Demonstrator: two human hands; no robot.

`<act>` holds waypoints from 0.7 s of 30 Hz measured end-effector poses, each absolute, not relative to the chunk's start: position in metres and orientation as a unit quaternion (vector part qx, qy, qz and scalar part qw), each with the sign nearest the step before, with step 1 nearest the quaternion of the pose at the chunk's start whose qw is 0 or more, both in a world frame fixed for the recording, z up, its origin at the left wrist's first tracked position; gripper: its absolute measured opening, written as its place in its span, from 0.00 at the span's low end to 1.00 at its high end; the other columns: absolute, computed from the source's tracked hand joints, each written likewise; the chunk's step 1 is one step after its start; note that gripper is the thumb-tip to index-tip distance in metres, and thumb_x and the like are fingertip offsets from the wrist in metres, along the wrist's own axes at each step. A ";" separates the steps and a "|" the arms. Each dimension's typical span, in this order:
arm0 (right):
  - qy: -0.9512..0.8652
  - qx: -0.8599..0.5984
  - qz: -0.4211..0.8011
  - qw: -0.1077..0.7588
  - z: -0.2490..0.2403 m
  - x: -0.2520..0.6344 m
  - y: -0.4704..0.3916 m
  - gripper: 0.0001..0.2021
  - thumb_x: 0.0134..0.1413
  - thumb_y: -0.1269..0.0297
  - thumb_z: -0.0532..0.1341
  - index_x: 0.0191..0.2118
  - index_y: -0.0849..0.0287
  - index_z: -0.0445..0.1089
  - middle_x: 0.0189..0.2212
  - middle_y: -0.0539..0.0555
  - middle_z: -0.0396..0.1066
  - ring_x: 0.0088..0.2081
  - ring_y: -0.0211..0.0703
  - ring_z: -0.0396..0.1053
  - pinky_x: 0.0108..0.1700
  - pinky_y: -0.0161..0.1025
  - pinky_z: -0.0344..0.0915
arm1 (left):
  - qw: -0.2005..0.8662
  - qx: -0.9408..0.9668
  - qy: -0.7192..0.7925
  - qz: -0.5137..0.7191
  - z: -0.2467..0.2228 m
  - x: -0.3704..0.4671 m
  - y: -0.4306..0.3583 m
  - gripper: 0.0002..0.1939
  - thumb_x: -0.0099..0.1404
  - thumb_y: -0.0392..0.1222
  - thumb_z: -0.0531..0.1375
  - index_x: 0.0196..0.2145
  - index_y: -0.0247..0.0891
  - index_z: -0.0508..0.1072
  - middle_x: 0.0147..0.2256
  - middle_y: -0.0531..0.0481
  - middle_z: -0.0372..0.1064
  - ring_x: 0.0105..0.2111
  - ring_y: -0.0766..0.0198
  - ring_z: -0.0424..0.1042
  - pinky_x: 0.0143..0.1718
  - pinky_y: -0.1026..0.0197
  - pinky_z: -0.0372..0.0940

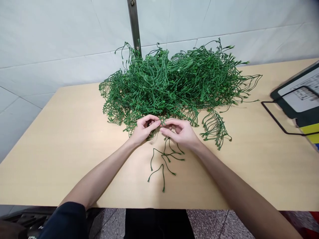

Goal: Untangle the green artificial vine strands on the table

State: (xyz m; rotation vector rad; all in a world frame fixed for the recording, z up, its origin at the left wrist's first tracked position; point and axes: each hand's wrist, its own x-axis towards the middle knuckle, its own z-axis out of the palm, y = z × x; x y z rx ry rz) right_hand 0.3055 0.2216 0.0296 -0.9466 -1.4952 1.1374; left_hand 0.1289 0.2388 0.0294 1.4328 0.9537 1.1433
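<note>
Head view: both hands work at the near edge of a green heap (171, 79) of thin strands, which lies on the desk (74, 142) against a pale wall (50, 33).

The left hand (144, 132) is closed, thumb and forefinger pinched on a small green tangle (162, 120). The right hand (181, 132) meets the tangle from the other side, fingers bent, forefinger tip at the strands and thumb lower. Whether it grips firmly cannot be told; the curled fingers are partly hidden. The tangle sits between the fingertips, just in front of the heap.

Progress, as judged from the state of the desk: little of the material is apart from the heap. A few loose strands (163, 179) lie spread out nearer the person, below the hands, some crossing one another. A small bunch (216, 127) rests to the right of the hands, close beside the heap. Whether this bunch is handled or unhandled stock cannot be established. The great bulk is interlaced in the heap and appears untreated; the tangle in the fingers is unfinished. The stage seems early.

Surroundings: a metal post (135, 26) stands behind the heap. A labelled dark case (299, 96) and a black wire frame (273, 119) are at the right, well apart from the hands.
</note>
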 end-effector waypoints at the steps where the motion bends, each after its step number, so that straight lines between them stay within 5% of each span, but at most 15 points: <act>1: -0.613 -0.395 0.471 0.496 0.030 0.305 0.222 0.14 0.44 0.53 0.72 0.31 0.59 0.74 0.30 0.54 0.74 0.30 0.40 0.69 0.34 0.41 0.68 | 0.515 0.594 0.398 0.473 0.030 0.129 0.239 0.16 0.55 0.52 0.69 0.32 0.36 0.75 0.26 0.53 0.67 0.28 0.68 0.62 0.30 0.64 0.57; 7: -0.538 -0.393 0.542 0.512 0.029 0.310 0.228 0.21 0.39 0.45 0.73 0.32 0.58 0.77 0.34 0.56 0.79 0.38 0.46 0.76 0.47 0.46 0.73 | 0.535 0.589 0.406 0.450 0.032 0.127 0.239 0.11 0.54 0.46 0.65 0.31 0.36 0.74 0.28 0.52 0.66 0.30 0.66 0.63 0.32 0.62 0.58; 16: -0.532 -0.388 0.531 0.534 0.038 0.309 0.221 0.15 0.45 0.52 0.72 0.26 0.58 0.74 0.40 0.58 0.80 0.40 0.45 0.77 0.47 0.47 0.73 | 0.522 0.606 0.395 0.452 0.031 0.126 0.238 0.11 0.49 0.41 0.67 0.30 0.37 0.72 0.28 0.54 0.63 0.31 0.67 0.60 0.35 0.62 0.57; 21: -0.531 -0.391 0.521 0.543 0.038 0.309 0.219 0.15 0.46 0.53 0.72 0.25 0.59 0.72 0.37 0.58 0.79 0.32 0.41 0.74 0.37 0.43 0.73 | 0.524 0.608 0.391 0.449 0.031 0.126 0.238 0.11 0.50 0.41 0.66 0.31 0.37 0.71 0.32 0.52 0.66 0.34 0.65 0.64 0.38 0.61 0.60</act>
